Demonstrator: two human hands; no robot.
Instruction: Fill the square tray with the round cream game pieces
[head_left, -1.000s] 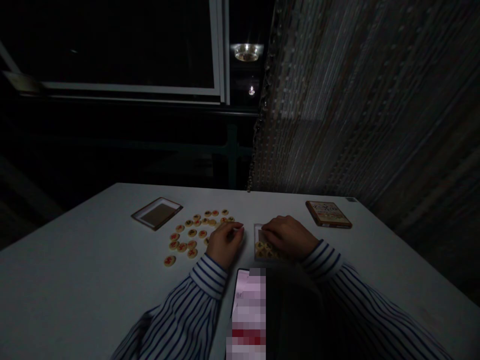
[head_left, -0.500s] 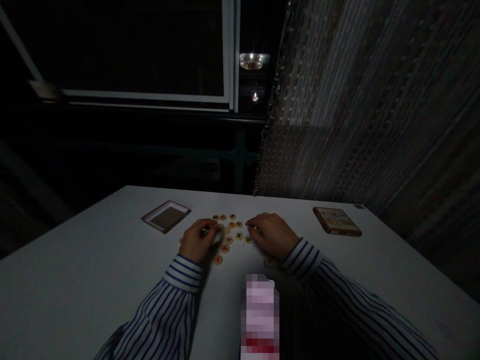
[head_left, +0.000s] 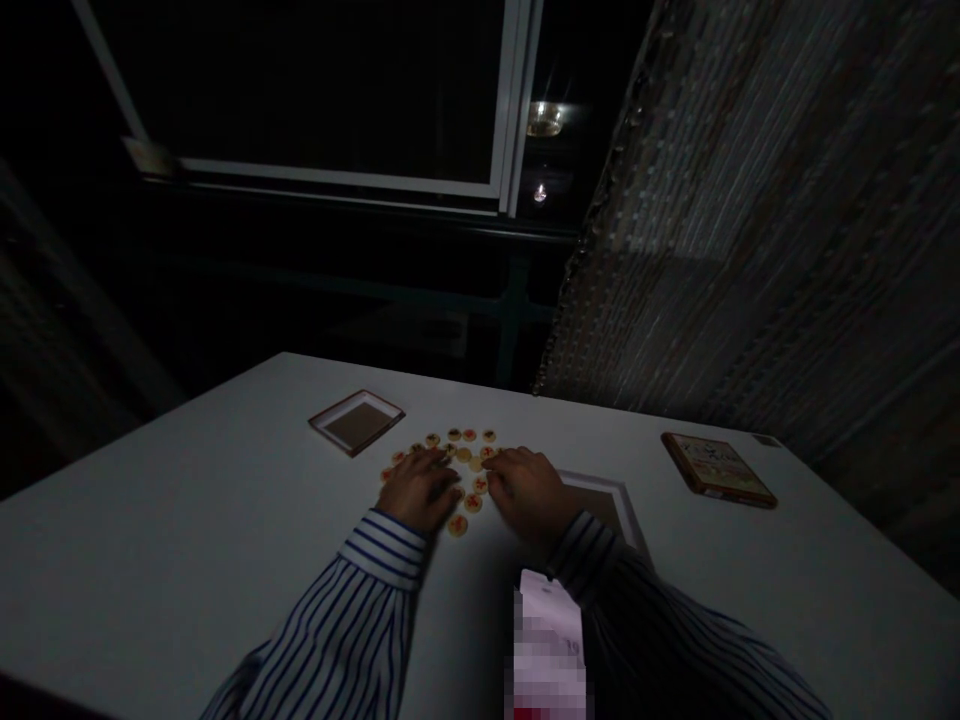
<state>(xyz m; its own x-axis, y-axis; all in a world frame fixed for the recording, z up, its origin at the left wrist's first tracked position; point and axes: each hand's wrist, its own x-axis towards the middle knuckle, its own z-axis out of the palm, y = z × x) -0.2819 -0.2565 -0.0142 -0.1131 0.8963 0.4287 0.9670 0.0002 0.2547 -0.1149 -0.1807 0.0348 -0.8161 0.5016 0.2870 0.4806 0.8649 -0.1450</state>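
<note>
Round wooden Chinese chess pieces [head_left: 457, 525] with red or dark characters lie in a loose cluster on the white table; a few show plain faces. My left hand [head_left: 420, 490] rests palm down over the cluster's left part, its fingers apart and curved, hiding some pieces. From the right, my right hand [head_left: 529, 492] reaches in, fingertips at the pieces near the middle, thumb a little apart from them. Whether its fingertips touch a piece is too dark to tell. Beside that hand lies a shallow light-rimmed tray [head_left: 626, 505], partly covered by the hand and sleeve.
An open shallow box part [head_left: 394, 405] lies at the back left of the table [head_left: 187, 530]. A printed box [head_left: 718, 470] sits at the right. A phone [head_left: 551, 610] with a lit screen is near the front. A bead curtain [head_left: 675, 220] hangs behind.
The view has shifted and tilted. My left hand has loosened from closed fingers to a spread over the pieces. My right hand has come nearer the middle; the tray beside it now shows.
</note>
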